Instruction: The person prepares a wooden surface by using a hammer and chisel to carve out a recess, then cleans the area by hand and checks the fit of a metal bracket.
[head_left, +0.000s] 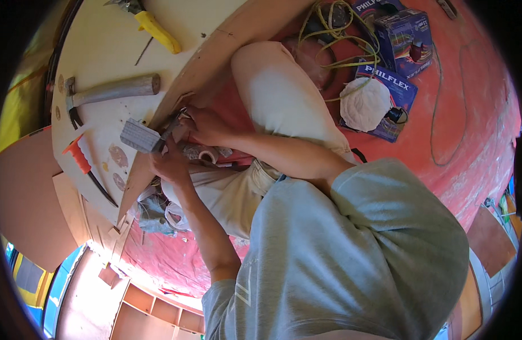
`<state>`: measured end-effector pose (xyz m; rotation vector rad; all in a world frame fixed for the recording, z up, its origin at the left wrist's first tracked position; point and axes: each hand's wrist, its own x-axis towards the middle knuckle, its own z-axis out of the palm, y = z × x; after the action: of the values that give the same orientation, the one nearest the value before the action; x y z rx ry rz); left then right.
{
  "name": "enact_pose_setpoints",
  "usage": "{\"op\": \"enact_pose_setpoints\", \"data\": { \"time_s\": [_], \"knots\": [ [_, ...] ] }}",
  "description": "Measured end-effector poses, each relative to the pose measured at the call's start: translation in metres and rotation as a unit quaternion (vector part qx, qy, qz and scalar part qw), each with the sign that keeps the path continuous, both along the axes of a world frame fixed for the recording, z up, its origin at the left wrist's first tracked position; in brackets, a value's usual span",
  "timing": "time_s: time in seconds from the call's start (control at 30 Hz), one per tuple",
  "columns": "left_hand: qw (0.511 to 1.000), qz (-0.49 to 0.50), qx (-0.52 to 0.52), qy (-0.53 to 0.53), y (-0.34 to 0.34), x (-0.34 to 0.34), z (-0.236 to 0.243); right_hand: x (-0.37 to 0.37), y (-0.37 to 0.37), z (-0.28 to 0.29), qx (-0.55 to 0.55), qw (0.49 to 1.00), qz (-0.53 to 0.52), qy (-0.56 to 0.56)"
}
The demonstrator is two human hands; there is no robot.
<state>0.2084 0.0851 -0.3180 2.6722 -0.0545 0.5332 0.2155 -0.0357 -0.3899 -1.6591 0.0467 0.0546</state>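
Observation:
My left hand (171,163) is closed beside a grey, ribbed rectangular block (141,136), its fingers at the block's lower right edge. A slim dark piece (171,126) runs from the block up to my right hand (207,126), whose fingers are pinched around its upper end. What kind of thing this is, I cannot make out. Both hands are near the edge of a pale board. On that board lie a claw hammer (113,90) with a wooden handle, a tool with an orange handle (79,156) and curved dark blade, and a yellow-handled tool (159,31).
My bent leg (283,79) is right of the hands. Blue boxes (402,42), a loose yellow cord (346,42) and a round whitish bundle (364,105) rest on the red surface (470,113). Near my left forearm lies crumpled plastic (156,212). A thin drill bit (143,51) lies on the board.

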Motion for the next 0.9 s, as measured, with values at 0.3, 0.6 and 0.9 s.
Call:
{"op": "enact_pose_setpoints", "data": {
  "time_s": [0.3, 0.6, 0.9],
  "knots": [
    [0.997, 0.005, -0.072, -0.037, -0.004, 0.002, -0.006, -0.019, 0.022, 0.003, 0.113, 0.988, -0.055, 0.088],
    [0.997, 0.021, -0.059, -0.052, -0.007, -0.001, -0.011, -0.013, 0.013, 0.011, 0.156, 0.98, -0.102, 0.071],
    [0.994, 0.013, -0.094, -0.05, -0.011, 0.001, -0.011, -0.026, 0.033, 0.005, -0.046, 0.994, -0.101, -0.019]
  ]
}}
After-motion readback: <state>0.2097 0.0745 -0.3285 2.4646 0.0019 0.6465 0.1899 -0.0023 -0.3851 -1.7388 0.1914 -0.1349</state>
